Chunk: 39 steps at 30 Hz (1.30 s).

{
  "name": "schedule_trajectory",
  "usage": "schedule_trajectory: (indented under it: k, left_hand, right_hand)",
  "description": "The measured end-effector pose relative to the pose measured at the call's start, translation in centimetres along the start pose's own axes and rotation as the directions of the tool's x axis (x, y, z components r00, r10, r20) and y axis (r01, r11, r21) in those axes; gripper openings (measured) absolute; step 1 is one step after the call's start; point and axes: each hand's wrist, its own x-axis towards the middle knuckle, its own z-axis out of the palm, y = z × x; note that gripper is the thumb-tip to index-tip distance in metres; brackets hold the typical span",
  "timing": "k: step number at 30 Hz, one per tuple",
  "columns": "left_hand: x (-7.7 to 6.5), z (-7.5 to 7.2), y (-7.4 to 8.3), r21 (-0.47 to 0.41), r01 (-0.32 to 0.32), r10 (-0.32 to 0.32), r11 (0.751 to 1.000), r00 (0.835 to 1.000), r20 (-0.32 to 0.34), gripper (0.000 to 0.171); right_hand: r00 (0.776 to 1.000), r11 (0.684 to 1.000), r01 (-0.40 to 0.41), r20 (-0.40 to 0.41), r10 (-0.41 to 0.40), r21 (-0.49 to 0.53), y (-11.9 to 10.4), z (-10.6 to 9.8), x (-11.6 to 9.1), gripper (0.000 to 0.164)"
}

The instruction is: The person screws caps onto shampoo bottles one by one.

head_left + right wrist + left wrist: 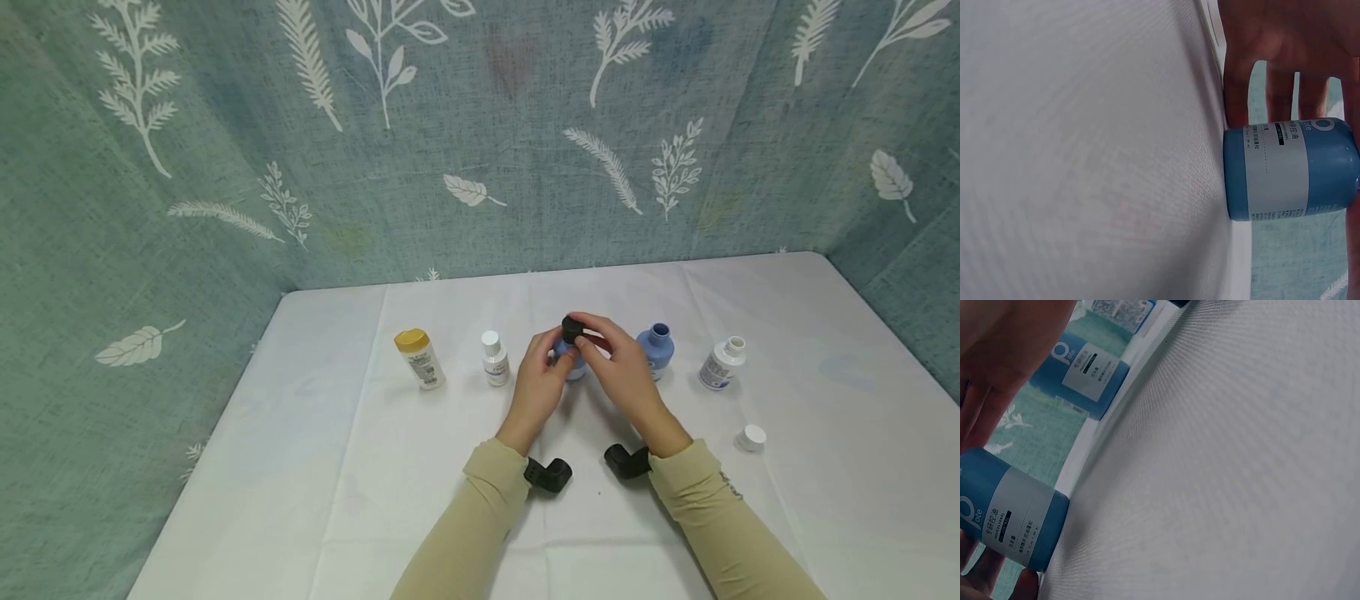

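Observation:
A blue bottle (576, 372) with a pale label stands upright on the table between both hands. My left hand (534, 390) holds it from the left, fingers round its upper part. On its top sits a black cap (572, 328), which my right hand (624, 371) pinches between thumb and fingers. The left wrist view has this blue bottle (1016, 515) at the lower left, with fingers around it. In the right wrist view the bottle (1285, 172) is upright on the cloth, fingers of the right hand (1291, 37) behind it.
Right of the hands stand an uncapped blue bottle (656, 352) and an uncapped white bottle (722, 364); a white cap (751, 438) lies nearer. To the left are a small white bottle (495, 360) and a cream bottle (422, 362) with a yellow cap. A patterned curtain (480, 142) hangs behind.

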Motion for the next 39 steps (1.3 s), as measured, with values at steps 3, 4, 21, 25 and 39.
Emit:
schedule_trajectory:
  k: [3,4,21,25,39]
  left_hand:
    - [0.0,0.0,0.0,0.004,-0.002,0.002,1.000,1.000,-0.006,0.038]
    - [0.1,0.0,0.1,0.004,-0.001,0.001,1.000,1.000,-0.007,0.038]
    - [0.1,-0.1,0.1,-0.009,0.027,-0.027,1.000,0.999,0.018,0.039]
    - [0.1,0.0,0.0,-0.002,0.034,-0.034,0.999,0.999,0.020,0.039]
    - [0.2,0.0,-0.1,-0.001,0.033,-0.033,0.999,0.999,0.025,0.040]
  right_hand:
    - [1.000,1.000,0.015,-0.009,-0.015,0.002,0.1,0.0,0.1,0.032]
    - [1.000,1.000,0.021,-0.012,-0.021,0.002,0.2,0.0,0.1,0.032]
    - [0.999,1.000,0.004,-0.037,-0.003,0.027,-3.5,-0.1,-0.1,0.030]
    - [0.999,1.000,-0.001,-0.037,0.002,0.026,-3.4,-0.1,-0.2,0.029]
    - [0.999,1.000,0.011,-0.031,-0.010,0.021,-3.4,-0.1,-0.1,0.030]
